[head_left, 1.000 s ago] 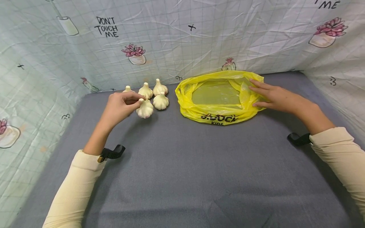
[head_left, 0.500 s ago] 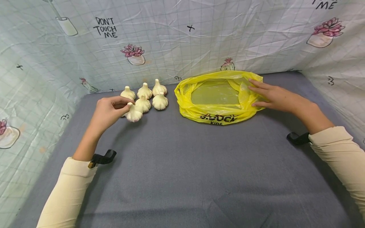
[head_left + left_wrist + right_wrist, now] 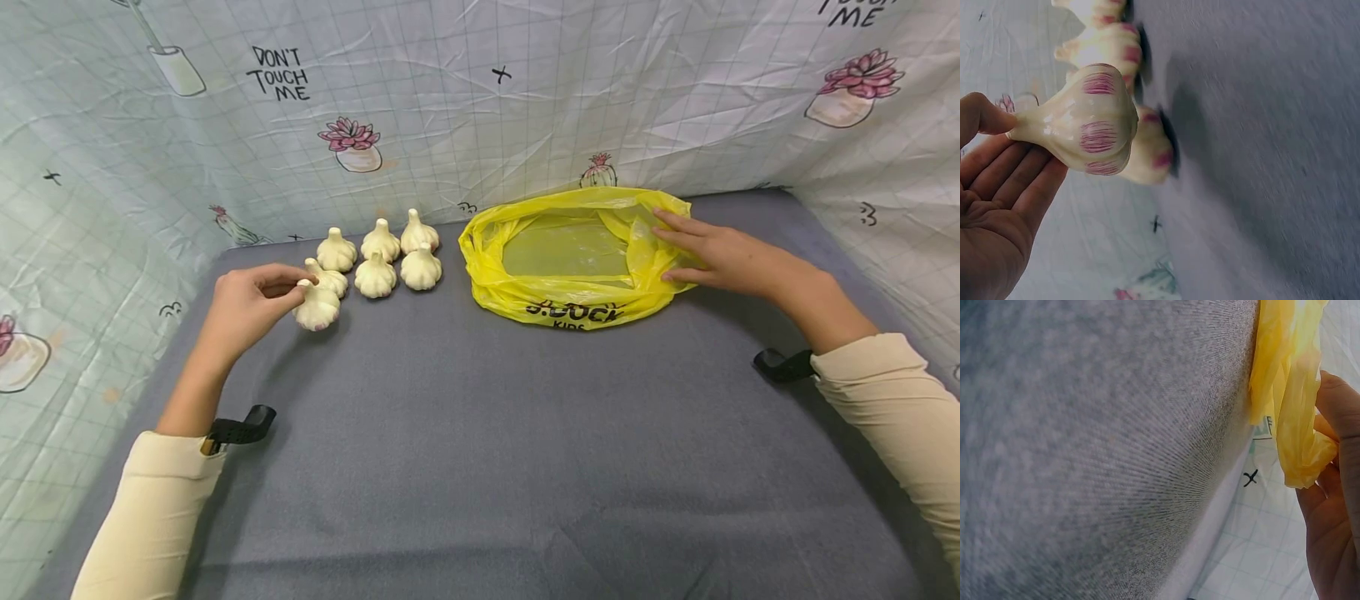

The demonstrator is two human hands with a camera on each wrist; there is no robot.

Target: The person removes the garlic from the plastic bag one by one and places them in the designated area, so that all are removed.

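My left hand [image 3: 255, 308] pinches a garlic bulb [image 3: 1088, 122] by its stem, between thumb and fingertips, at the left end of the group. The bulb is cream with purple streaks and appears raised above the cloth. Right behind it stands another garlic bulb [image 3: 330, 281]. Several more, such as the near right bulb [image 3: 421, 267], stand upright in two rows to the right. At the right end of a yellow plastic bag [image 3: 577, 287], my right hand [image 3: 738, 258] holds the rim between thumb and fingers. The bag's mouth is spread wide, facing up.
A grey cloth [image 3: 480, 433] covers the table. Behind it and along both sides hangs a pale printed curtain [image 3: 465, 108], close behind the garlic and the bag. Each wrist carries a black camera mount, the left mount [image 3: 243, 425] hanging above the cloth.
My left hand has carried the pinched garlic bulb leftward and a little nearer, past the front row. The bulbs behind it have come into sight. My right hand and the bag have stayed put.
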